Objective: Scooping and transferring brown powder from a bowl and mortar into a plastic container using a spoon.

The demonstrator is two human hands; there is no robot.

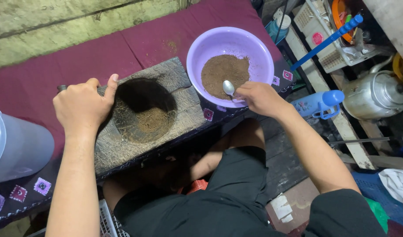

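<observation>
A dark wooden block mortar lies on a maroon cloth, with brown powder in its round hollow. My left hand grips the block's left edge, thumb resting on the hollow's rim. To the right stands a purple plastic bowl holding a heap of brown powder. My right hand rests on the bowl's near rim and holds a small metal spoon, its bowl lying on the powder.
A translucent plastic container stands at the left edge. On the right are a metal kettle, a blue bottle, a white basket with utensils and a blue stick. My knees are below the bench.
</observation>
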